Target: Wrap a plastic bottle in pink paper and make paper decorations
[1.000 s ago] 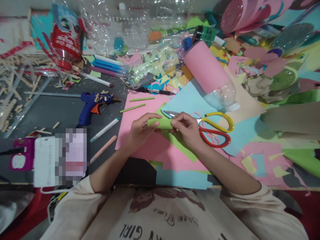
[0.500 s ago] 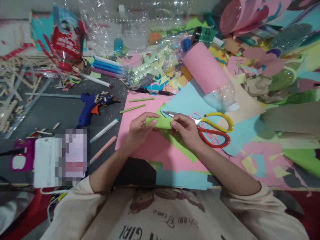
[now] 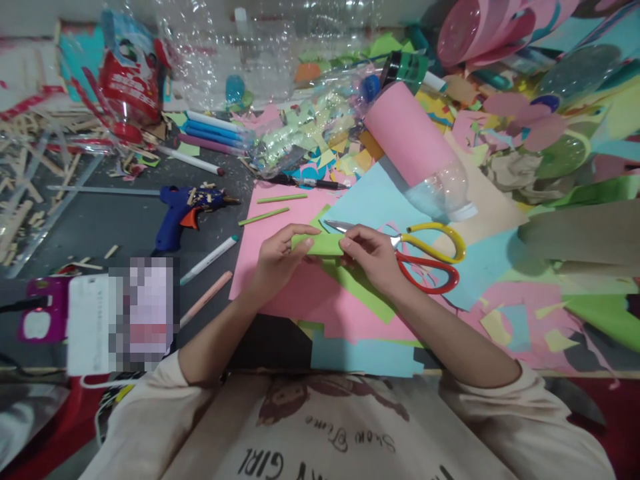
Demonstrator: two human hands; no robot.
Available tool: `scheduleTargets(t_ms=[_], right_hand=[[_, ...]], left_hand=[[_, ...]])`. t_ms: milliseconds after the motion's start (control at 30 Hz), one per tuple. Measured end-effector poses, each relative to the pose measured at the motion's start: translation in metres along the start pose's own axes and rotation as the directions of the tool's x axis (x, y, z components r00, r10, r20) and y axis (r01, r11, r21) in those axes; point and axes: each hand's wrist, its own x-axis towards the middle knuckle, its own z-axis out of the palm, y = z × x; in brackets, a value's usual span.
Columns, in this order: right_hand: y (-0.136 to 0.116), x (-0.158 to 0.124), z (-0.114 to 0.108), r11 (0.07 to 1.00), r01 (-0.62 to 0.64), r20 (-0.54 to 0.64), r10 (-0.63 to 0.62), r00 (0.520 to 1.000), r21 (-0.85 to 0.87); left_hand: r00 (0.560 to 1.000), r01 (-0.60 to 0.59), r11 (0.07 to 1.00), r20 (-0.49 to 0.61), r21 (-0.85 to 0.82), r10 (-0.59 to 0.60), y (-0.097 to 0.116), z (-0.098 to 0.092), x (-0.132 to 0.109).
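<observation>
Between my hands is a small piece of green paper [image 3: 325, 245], held flat over the pink sheet. My left hand [image 3: 281, 257] pinches its left end, thumb on the near face. The right end is pinched by my right hand [image 3: 369, 252]. Beneath them lies a larger green paper strip [image 3: 367, 293], slanting across the pink paper [image 3: 280, 307]. Scissors [image 3: 430, 260] with one yellow and one red handle rest just right of my right hand, blades partly hidden behind it. Two thin rolled green paper sticks [image 3: 264, 217] lie beyond my left hand.
A blue glue gun [image 3: 173, 217] lies at the left, with markers [image 3: 210, 260] nearer me. Behind the scissors, a clear bottle wrapped in pink paper [image 3: 413, 137] lies tilted on blue paper [image 3: 367, 197]. Paper scraps crowd the right; wooden sticks [image 3: 20, 167] are heaped at far left.
My hands and the green paper keep nearly the same pose. The whole view has shifted very slightly.
</observation>
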Motion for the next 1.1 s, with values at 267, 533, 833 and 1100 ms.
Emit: scheduleTargets(t_ms=[267, 533, 833, 1100], right_hand=[[0.0014, -0.0006, -0.0011, 1.000, 0.028, -0.032, -0.028, 0.999, -0.012], [-0.0028, -0.0003, -0.0016, 1.000, -0.008, 0.038, 0.009, 0.999, -0.027], [0.0026, -0.0014, -0.0031, 0.980, 0.044, 0.086, -0.028, 0.996, -0.194], [0.0015, -0.0024, -0.0059, 0.990, 0.032, 0.094, -0.019, 0.995, -0.138]], left_hand=[[1.000, -0.018, 0.999, 0.025, 0.050, 0.017, -0.0003, 0.0008, -0.0017], [0.994, 0.088, 0.995, -0.072, 0.050, -0.085, 0.0020, 0.0039, 0.0012], [0.995, 0.079, 0.997, -0.062, 0.027, -0.077, 0.0012, 0.0027, 0.0018], [0.995, 0.091, 0.996, -0.043, 0.015, -0.090, 0.0009, 0.0042, 0.0012]])
